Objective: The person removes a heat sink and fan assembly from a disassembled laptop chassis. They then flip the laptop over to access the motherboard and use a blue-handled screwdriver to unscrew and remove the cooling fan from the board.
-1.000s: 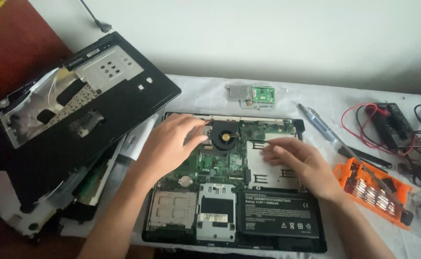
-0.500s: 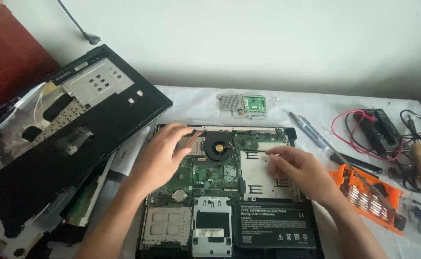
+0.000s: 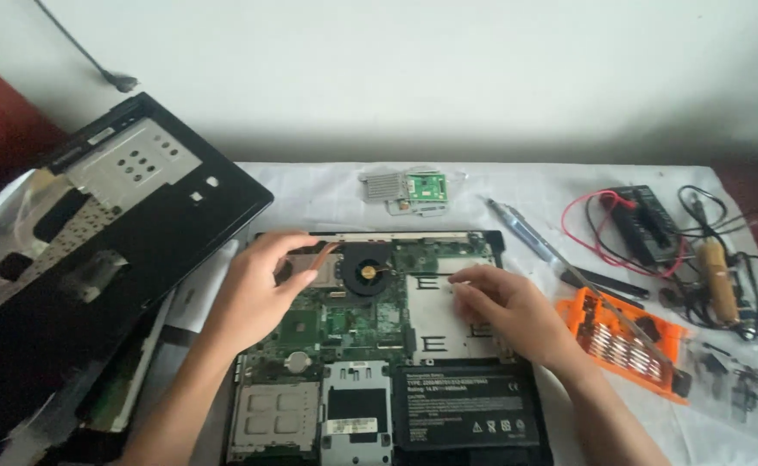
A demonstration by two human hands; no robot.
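Note:
An opened laptop base (image 3: 379, 345) lies on the white table with its green motherboard, round cooling fan (image 3: 367, 271) and black battery (image 3: 465, 406) exposed. My left hand (image 3: 262, 289) rests on the board's upper left, fingertips touching the copper heatsink (image 3: 317, 264) beside the fan. My right hand (image 3: 508, 311) lies on the silver metal plate (image 3: 435, 319) right of the fan, fingers curled and pressing down near its top edge. Neither hand visibly holds anything.
A removed black laptop top cover (image 3: 94, 233) leans at the left. A small green circuit card (image 3: 413, 187) sits behind the base. To the right lie a screwdriver (image 3: 526, 233), an orange bit case (image 3: 634, 341), a black multimeter with red leads (image 3: 642, 224) and tangled cables (image 3: 724, 276).
The view has shifted, moving the laptop lower in frame. Both hands stay on the board; my left fingers have slid toward the heatsink, my right hand stays on the plate.

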